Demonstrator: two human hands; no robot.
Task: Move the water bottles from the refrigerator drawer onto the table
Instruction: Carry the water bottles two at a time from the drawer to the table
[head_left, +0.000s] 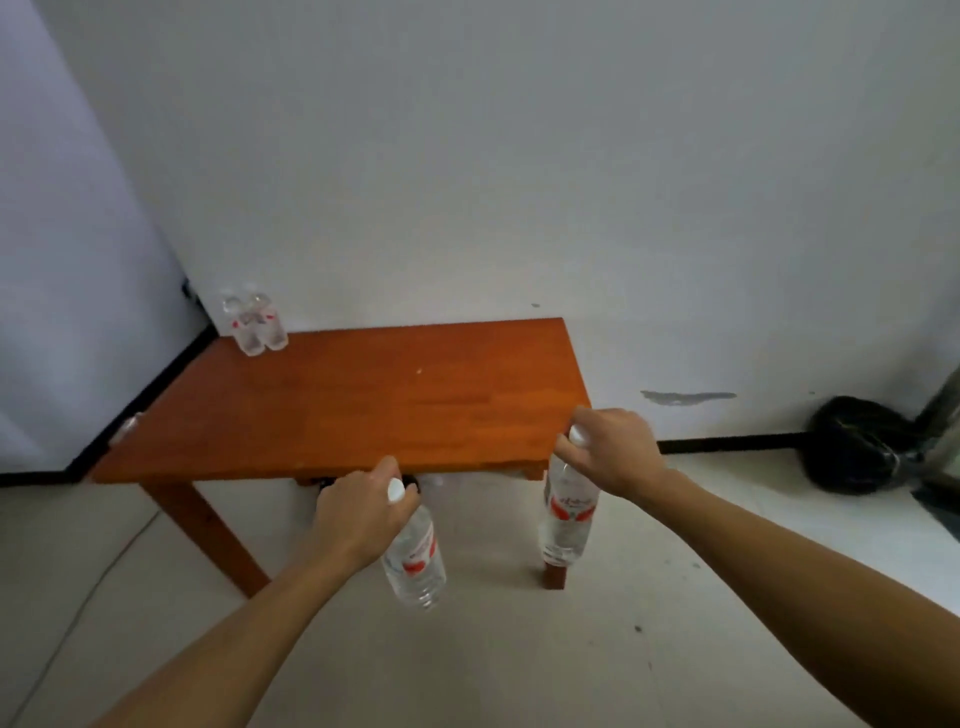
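My left hand (358, 512) grips a clear water bottle (415, 558) with a red label by its white-capped neck; the bottle hangs below the table's front edge. My right hand (610, 449) holds a second water bottle (569, 514) the same way, near the table's front right corner. The orange wooden table (363, 405) stands against the wall. Two more water bottles (254, 325) stand upright together at its far left corner. The refrigerator drawer is out of view.
A white wall runs behind the table and another wall closes the left side. A black bag (857, 447) lies on the floor at the right by a dark object at the frame edge. A thin cable (93, 582) trails across the floor at the left.
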